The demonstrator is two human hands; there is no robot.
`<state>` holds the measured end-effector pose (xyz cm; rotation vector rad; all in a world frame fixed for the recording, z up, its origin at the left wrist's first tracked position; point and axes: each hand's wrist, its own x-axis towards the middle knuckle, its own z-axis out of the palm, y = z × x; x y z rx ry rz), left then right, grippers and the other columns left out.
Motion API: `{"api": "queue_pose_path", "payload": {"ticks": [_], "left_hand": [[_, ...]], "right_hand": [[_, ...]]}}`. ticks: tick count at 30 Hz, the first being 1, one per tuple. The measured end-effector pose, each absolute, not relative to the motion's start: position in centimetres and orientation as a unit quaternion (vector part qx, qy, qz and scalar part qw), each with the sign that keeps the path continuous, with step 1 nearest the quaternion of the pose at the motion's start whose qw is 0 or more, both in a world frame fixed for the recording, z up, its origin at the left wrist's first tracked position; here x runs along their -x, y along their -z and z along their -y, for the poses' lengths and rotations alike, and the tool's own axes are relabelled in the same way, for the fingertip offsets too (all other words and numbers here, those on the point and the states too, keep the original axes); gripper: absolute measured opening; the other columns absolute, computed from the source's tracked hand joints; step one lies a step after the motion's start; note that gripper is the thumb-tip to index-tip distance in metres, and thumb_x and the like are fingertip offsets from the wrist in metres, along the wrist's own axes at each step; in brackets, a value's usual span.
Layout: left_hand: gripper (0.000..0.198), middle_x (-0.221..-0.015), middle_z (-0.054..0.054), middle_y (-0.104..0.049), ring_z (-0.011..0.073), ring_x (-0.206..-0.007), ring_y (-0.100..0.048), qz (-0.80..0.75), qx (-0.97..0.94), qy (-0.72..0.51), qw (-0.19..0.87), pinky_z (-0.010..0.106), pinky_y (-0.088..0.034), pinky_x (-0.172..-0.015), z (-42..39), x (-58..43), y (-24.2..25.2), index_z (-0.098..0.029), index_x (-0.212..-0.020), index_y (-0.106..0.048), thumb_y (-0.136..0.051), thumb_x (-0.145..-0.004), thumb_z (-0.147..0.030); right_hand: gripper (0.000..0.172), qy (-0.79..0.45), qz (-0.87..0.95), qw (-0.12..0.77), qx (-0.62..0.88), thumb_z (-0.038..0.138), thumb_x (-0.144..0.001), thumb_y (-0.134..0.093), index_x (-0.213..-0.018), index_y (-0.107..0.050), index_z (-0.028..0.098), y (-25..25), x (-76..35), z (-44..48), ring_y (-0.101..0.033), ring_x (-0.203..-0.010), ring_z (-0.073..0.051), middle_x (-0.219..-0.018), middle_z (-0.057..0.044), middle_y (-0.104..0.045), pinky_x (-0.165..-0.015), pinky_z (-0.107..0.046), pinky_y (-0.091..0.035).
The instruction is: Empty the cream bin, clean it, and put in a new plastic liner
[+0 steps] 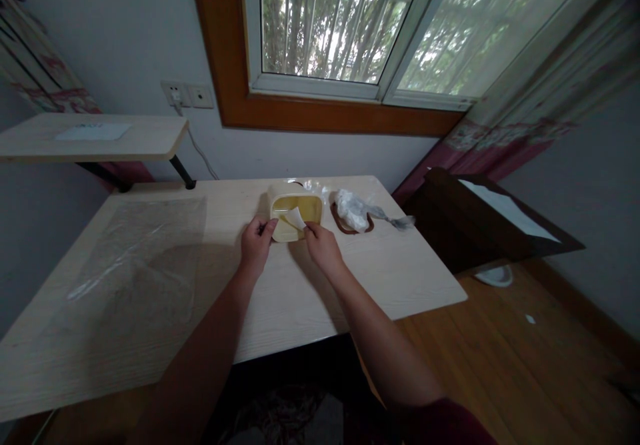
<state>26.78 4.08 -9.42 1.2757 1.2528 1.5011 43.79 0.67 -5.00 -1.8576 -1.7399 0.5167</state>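
Note:
A pale yellow plastic box (295, 206) stands open on the light wooden table (280, 298), near its far edge. My left hand (257, 245) is closed on the box's near left corner. My right hand (323, 248) pinches a small white sheet (295, 218) that lies over the box's near rim. Both forearms reach forward from the bottom of the view.
A crumpled clear plastic bag (353, 209) lies on a brown oval lid (356, 226) right of the box. A clear plastic sheet (143, 251) covers the table's left part. A raised shelf (90, 137) stands at the left, a dark wooden cabinet (480, 221) at the right.

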Motion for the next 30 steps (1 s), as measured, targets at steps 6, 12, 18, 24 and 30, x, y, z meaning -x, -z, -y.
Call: {"api": "queue_pose_path", "payload": {"ticks": [6,12,18,24,30], "left_hand": [[0.039,-0.059,-0.005,-0.051,0.0095,-0.051,-0.047,-0.493,-0.504,-0.587,0.397,0.02,-0.036,-0.047,-3.9,-26.9,9.1,-0.02,-0.072,-0.052,-0.067,-0.085,-0.053],[0.037,-0.06,-0.005,-0.051,0.0102,-0.053,-0.048,-0.486,-0.504,-0.589,0.403,0.021,-0.038,-0.05,-3.9,-27.0,9.4,-0.02,-0.071,-0.053,-0.068,-0.084,-0.051],[0.036,-0.058,-0.005,-0.051,0.0109,-0.052,-0.049,-0.502,-0.508,-0.585,0.386,0.022,-0.039,-0.051,-3.8,-27.0,9.4,-0.021,-0.071,-0.053,-0.067,-0.086,-0.051],[0.039,-0.059,-0.004,-0.053,0.0111,-0.052,-0.05,-0.505,-0.497,-0.585,0.393,0.021,-0.038,-0.049,-3.6,-27.1,9.0,-0.021,-0.071,-0.053,-0.066,-0.086,-0.054],[0.038,-0.059,-0.004,-0.053,0.0117,-0.054,-0.051,-0.502,-0.501,-0.582,0.397,0.022,-0.04,-0.052,-3.7,-27.2,9.3,-0.021,-0.071,-0.054,-0.067,-0.086,-0.054]], "right_hand": [[0.037,-0.221,0.621,0.315,0.683,0.022,-0.102,-0.042,-0.125,-0.071,0.017,5.8,-43.5,-0.9,-0.07,-0.111,-0.02,-0.123,-0.008,-0.076,-0.097,-0.027,-0.05],[0.04,-0.222,0.684,0.269,0.641,0.031,-0.102,-0.044,-0.133,-0.067,0.021,5.4,-41.8,0.4,-0.067,-0.121,-0.019,-0.132,-0.006,-0.072,-0.104,-0.029,-0.049],[0.055,-0.151,0.776,0.154,0.592,0.036,-0.099,-0.047,-0.152,-0.049,0.022,4.1,-40.9,2.1,-0.063,-0.128,-0.026,-0.159,-0.006,-0.048,-0.104,-0.038,-0.052],[0.058,-0.075,0.754,0.026,0.652,0.03,-0.099,-0.041,-0.155,-0.042,0.021,3.0,-42.4,1.6,-0.07,-0.114,-0.031,-0.165,-0.012,-0.038,-0.092,-0.046,-0.058],[0.06,-0.073,0.754,0.007,0.653,0.022,-0.097,-0.038,-0.157,-0.039,0.018,3.1,-41.3,1.6,-0.072,-0.109,-0.03,-0.166,-0.015,-0.035,-0.089,-0.045,-0.059]]}}
